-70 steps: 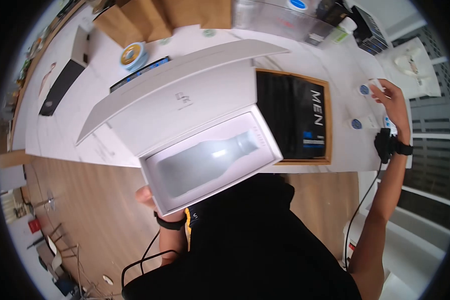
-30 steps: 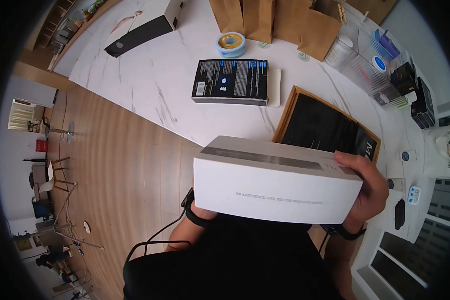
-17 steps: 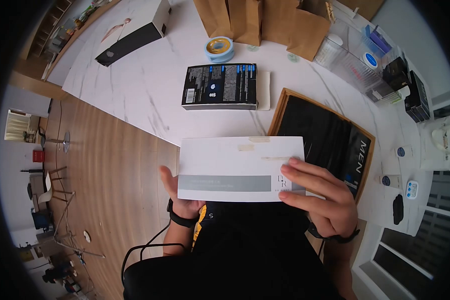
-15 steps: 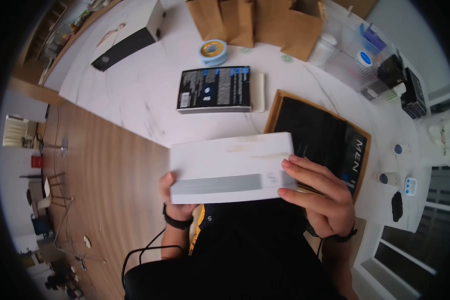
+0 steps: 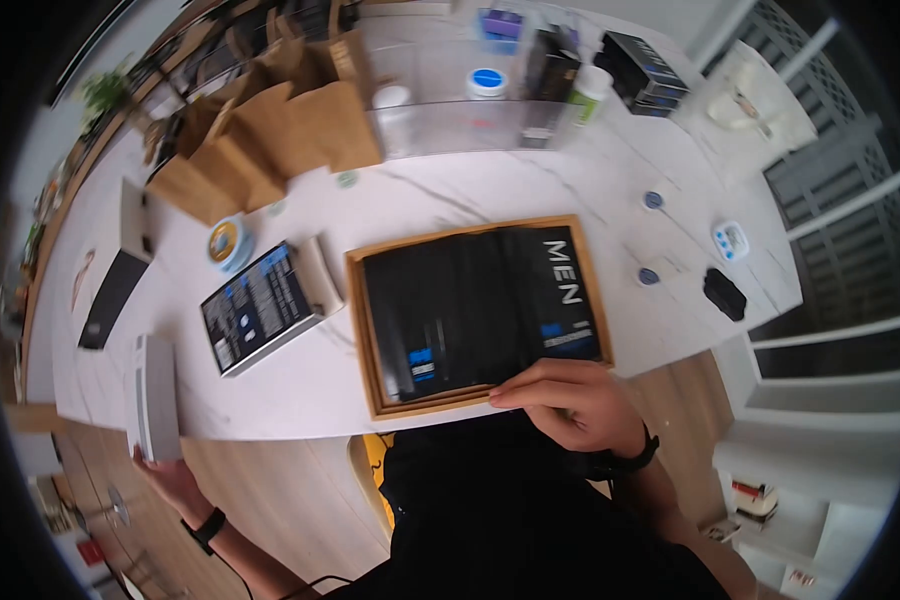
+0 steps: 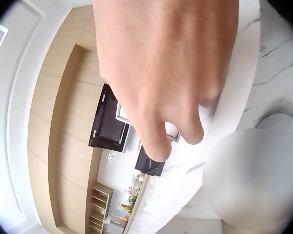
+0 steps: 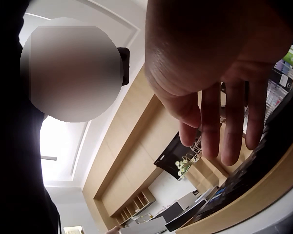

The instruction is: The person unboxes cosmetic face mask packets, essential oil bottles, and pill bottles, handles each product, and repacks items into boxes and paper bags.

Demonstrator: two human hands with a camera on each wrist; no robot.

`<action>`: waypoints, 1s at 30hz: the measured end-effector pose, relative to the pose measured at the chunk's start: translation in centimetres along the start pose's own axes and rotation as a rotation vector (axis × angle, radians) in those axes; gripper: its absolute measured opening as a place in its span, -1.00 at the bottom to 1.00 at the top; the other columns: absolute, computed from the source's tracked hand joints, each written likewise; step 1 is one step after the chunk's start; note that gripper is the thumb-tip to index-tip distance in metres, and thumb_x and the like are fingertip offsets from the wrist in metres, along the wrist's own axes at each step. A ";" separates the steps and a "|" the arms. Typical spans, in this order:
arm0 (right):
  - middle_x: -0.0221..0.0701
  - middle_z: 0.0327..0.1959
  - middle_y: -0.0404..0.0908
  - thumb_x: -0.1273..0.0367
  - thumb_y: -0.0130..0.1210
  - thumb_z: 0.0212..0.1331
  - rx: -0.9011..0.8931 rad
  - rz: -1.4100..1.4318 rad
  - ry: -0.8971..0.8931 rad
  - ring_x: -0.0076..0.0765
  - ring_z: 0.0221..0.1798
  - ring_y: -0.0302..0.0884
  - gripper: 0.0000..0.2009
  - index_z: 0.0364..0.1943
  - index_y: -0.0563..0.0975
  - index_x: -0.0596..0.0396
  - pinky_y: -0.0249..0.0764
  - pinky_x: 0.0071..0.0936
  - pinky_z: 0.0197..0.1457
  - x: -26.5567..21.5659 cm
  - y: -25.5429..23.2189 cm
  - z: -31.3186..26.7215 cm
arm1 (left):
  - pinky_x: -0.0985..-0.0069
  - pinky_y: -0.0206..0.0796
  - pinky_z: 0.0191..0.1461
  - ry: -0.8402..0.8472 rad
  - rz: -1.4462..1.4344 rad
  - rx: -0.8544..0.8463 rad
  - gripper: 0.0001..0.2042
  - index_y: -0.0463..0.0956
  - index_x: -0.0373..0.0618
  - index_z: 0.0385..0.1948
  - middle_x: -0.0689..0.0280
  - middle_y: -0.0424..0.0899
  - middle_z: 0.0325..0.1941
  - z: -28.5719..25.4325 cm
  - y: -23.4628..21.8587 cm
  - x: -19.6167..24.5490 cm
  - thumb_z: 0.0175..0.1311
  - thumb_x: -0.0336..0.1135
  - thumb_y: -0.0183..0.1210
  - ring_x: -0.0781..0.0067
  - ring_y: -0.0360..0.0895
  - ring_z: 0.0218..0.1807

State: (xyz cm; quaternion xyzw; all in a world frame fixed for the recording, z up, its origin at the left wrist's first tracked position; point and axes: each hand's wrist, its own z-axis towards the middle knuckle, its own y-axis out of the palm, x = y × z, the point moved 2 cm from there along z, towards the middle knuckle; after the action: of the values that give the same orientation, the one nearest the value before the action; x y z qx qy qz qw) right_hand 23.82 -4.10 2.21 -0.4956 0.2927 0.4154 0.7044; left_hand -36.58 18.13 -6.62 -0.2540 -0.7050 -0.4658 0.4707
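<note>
In the head view, the white box (image 5: 157, 395) was at the left front edge of the counter (image 5: 300, 405), its near end jutting past that edge. Whether the rest of it lay on the surface or hung just above could not be told. The likeliest mishap was a fall: released with too much overhang, the box could tip to the floor (image 5: 270, 480). The tray (image 5: 430, 405), close to the front edge with the black packet (image 5: 450, 320) in it, might shift if its near rim were pressed hard. The left hand (image 5: 175, 482) gripped the box's near end; the right hand (image 5: 575, 405) held nothing, fingers nearly straight, tips at the tray's near rim.

The left wrist view showed the back of the left hand, fingers slightly bent, their grip mostly hidden.

In the right wrist view, the right hand's fingers hung long and relaxed, the tray's rim below.
</note>
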 end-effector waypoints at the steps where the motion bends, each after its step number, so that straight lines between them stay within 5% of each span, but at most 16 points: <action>1: -0.36 -0.22 0.72 0.67 0.13 0.08 0.010 0.025 0.015 -0.37 -0.37 0.64 -0.70 -0.14 0.70 0.06 0.53 -0.49 -0.34 0.1 -0.1 -0.3 | 0.19 0.11 0.46 -0.018 -0.002 -0.024 -0.38 0.21 -0.16 0.34 0.12 0.31 0.41 0.9 0.0 -0.7 0.40 0.07 0.04 0.16 0.28 0.39; 7: -0.33 -0.24 0.73 0.68 0.12 0.09 0.030 0.068 -0.003 -0.36 -0.37 0.64 -0.71 -0.15 0.70 0.10 0.53 -0.52 -0.33 -0.7 -0.7 -0.3 | 0.23 0.09 0.49 0.184 0.024 0.007 -0.46 0.23 -0.18 0.31 0.09 0.29 0.41 2.5 2.0 -1.8 0.45 -0.04 0.09 0.16 0.31 0.38; 10: -0.33 -0.25 0.74 0.69 0.12 0.08 0.061 0.071 -0.048 -0.36 -0.38 0.64 -0.72 -0.16 0.70 0.13 0.53 -0.52 -0.34 -0.7 -1.0 -0.1 | 0.28 0.10 0.47 0.280 0.260 0.042 -0.48 0.23 -0.23 0.28 0.07 0.35 0.35 3.7 1.4 -2.3 0.43 -0.15 0.16 0.20 0.34 0.34; 13: -0.32 -0.26 0.74 0.69 0.12 0.08 0.072 0.055 -0.061 -0.37 -0.40 0.63 -0.72 -0.16 0.70 0.13 0.52 -0.52 -0.36 -0.7 -1.1 0.0 | 0.34 0.17 0.41 0.167 0.271 -0.113 -0.42 0.19 -0.29 0.31 0.06 0.39 0.29 3.5 2.3 -2.2 0.35 -0.29 0.26 0.27 0.35 0.31; 15: -0.32 -0.26 0.74 0.69 0.12 0.07 0.069 0.058 -0.075 -0.37 -0.41 0.63 -0.71 -0.16 0.70 0.12 0.51 -0.52 -0.36 -0.5 -1.0 0.1 | 0.37 0.26 0.31 0.313 0.691 -0.232 -0.30 0.14 -0.30 0.36 0.10 0.44 0.22 1.4 4.0 -2.1 0.24 -0.37 0.35 0.31 0.39 0.25; 18: -0.32 -0.29 0.73 0.69 0.13 0.06 0.060 0.054 -0.079 -0.37 -0.42 0.62 -0.71 -0.16 0.70 0.12 0.51 -0.52 -0.37 -0.4 -0.9 0.0 | 0.39 0.32 0.22 0.338 0.747 -0.150 -0.18 0.10 -0.29 0.40 0.14 0.46 0.15 -0.6 7.0 -1.7 0.14 -0.37 0.44 0.31 0.43 0.17; 21: -0.35 -0.32 0.72 0.68 0.14 0.06 0.071 0.061 -0.075 -0.36 -0.42 0.62 -0.71 -0.16 0.70 0.10 0.51 -0.51 -0.37 -0.5 -1.0 0.1 | 0.39 0.32 0.22 0.319 0.828 -0.113 -0.12 0.07 -0.26 0.42 0.14 0.43 0.16 4.1 4.2 -2.5 0.10 -0.32 0.48 0.31 0.45 0.12; 26: -0.33 -0.34 0.70 0.68 0.14 0.05 0.061 0.039 -0.066 -0.33 -0.43 0.62 -0.70 -0.16 0.70 0.09 0.52 -0.47 -0.38 -0.3 -1.3 -0.2 | 0.40 0.30 0.25 0.308 0.883 -0.067 -0.05 0.04 -0.22 0.45 0.07 0.34 0.28 6.0 5.9 -2.9 0.07 -0.25 0.51 0.29 0.44 0.18; 28: -0.32 -0.35 0.69 0.68 0.14 0.05 0.054 0.034 -0.063 -0.32 -0.43 0.62 -0.70 -0.16 0.70 0.10 0.52 -0.46 -0.38 -0.5 -1.8 -0.3 | 0.40 0.31 0.25 0.661 1.128 0.218 -0.08 0.07 -0.21 0.44 0.12 0.34 0.27 5.8 6.9 -3.0 0.09 -0.19 0.50 0.32 0.42 0.20; 29: -0.32 -0.36 0.69 0.68 0.14 0.05 0.051 0.032 -0.056 -0.31 -0.43 0.62 -0.71 -0.16 0.70 0.10 0.52 -0.45 -0.38 -0.7 -2.1 -0.4 | 0.40 0.31 0.25 0.664 1.120 0.219 -0.08 0.07 -0.21 0.44 0.12 0.34 0.27 4.2 9.1 -2.6 0.09 -0.19 0.50 0.32 0.42 0.20; 30: -0.32 -0.36 0.69 0.68 0.14 0.05 0.055 0.027 -0.063 -0.31 -0.43 0.62 -0.71 -0.16 0.70 0.10 0.52 -0.45 -0.38 -1.0 -2.6 -0.5 | 0.40 0.32 0.25 0.891 1.117 0.201 -0.22 0.18 -0.22 0.37 0.13 0.40 0.21 0.5 12.5 -1.3 0.15 -0.23 0.46 0.33 0.45 0.16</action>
State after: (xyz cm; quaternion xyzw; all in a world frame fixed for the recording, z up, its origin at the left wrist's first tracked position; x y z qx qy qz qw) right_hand 25.63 -5.32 4.03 -0.4589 0.2883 0.4322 0.7207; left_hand -26.29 24.13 -2.65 -0.3179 -0.2505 -0.1479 0.9024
